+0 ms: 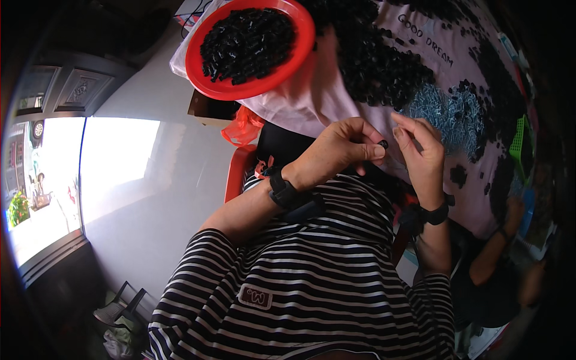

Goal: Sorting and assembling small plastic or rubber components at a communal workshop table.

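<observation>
My left hand (348,147) pinches a small black cylindrical piece (383,144) between thumb and forefinger. Just to its right, my right hand (425,150) is raised with its fingers stretched out and their tips apart; nothing shows between them. Beyond both hands, a heap of similar black pieces (384,75) lies on a pale pink cloth (318,99). Beside that heap is a pile of thin blue-grey pieces (444,114), too fine to make out singly. A red round tray (309,36) at the far left holds many more black pieces.
A green mesh basket (519,144) stands at the right edge. Another person's arm (498,252) reaches in at the lower right. Left of my lap are a red plastic chair (235,174), an orange-red bag (243,127) and a cardboard box (204,108) under the tray.
</observation>
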Demonstrator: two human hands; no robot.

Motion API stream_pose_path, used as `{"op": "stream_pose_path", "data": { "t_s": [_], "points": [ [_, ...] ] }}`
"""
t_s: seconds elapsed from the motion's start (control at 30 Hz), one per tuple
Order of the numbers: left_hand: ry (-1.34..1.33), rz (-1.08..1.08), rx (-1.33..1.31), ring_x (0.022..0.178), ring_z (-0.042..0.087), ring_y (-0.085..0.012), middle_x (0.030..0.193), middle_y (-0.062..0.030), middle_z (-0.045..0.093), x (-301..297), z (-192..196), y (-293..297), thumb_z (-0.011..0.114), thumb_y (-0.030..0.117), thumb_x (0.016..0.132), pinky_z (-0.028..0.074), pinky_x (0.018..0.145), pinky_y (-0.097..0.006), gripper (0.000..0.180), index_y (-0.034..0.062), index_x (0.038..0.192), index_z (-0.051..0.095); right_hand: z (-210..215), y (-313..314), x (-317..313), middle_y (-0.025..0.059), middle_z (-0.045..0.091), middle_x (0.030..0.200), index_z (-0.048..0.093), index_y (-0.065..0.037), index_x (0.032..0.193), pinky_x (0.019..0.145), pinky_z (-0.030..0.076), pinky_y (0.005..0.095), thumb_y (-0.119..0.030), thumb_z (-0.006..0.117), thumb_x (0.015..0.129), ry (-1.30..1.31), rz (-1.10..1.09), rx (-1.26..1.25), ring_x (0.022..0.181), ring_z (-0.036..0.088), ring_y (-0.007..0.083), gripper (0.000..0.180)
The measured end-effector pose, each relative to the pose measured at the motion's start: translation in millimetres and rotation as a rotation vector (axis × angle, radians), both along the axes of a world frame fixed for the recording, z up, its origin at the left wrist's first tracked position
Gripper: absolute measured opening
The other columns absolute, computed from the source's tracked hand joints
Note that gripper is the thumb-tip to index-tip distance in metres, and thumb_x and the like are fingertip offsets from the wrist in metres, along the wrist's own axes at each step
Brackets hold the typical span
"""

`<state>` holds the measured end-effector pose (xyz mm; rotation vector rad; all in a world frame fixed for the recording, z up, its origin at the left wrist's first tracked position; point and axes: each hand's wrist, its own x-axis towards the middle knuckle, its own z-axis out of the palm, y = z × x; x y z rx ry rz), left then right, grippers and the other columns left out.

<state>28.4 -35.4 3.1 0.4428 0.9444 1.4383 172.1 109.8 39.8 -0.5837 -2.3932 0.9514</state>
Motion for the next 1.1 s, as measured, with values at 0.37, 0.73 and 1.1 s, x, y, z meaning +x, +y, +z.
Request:
{"op": "stream_pose_path", "data": {
  "t_s": [0.37, 0.73, 1.1],
  "points": [
    [0.049, -0.045, 0.035, 0.086, 0.067, -0.0076, 0.093, -0.0006, 0.069, -6.7, -2.2, -6.1, 0.076, 0.015, 0.092, 0.052, 0.066, -0.021, 0.019, 0.0056, 0.105, 0.064, -45.5, 41.6, -39.1, 0.0002, 0.062, 0.092, 0.071, -0.011, 0.105, 0.089, 0.036, 0.0385, -0.009, 0.071, 0.083, -0.130, 0.191, 0.783, 0.090, 0.062, 0.0178, 0.022],
    [-0.068, -0.034, 0.038, 0.088, 0.068, -0.0094, 0.099, -0.0027, 0.070, -9.3, -7.7, -4.3, 0.072, 0.013, 0.095, 0.052, 0.069, -0.022, 0.029, 0.0040, 0.120, 0.062, -23.1, 28.3, -19.6, 0.0080, 0.071, 0.093, 0.066, -0.002, 0.102, 0.073, 0.054, 0.0291, 0.004, 0.068, 0.087, 0.056, 0.021, -0.262, 0.081, 0.067, 0.0148, 0.016],
    [0.063, -0.031, 0.074, 0.093, 0.065, -0.0086, 0.106, -0.0012, 0.070, 3.0, -1.9, -3.6, 0.066, 0.015, 0.100, 0.054, 0.076, -0.024, 0.042, 0.0042, 0.139, 0.058, 6.0, -10.4, -5.1, 0.0032, 0.068, 0.095, 0.066, -0.009, 0.103, 0.087, 0.042, 0.0405, 0.003, 0.074, 0.079, 0.063, 0.124, 0.523, 0.088, 0.064, 0.0218, 0.027]
  ]
}}
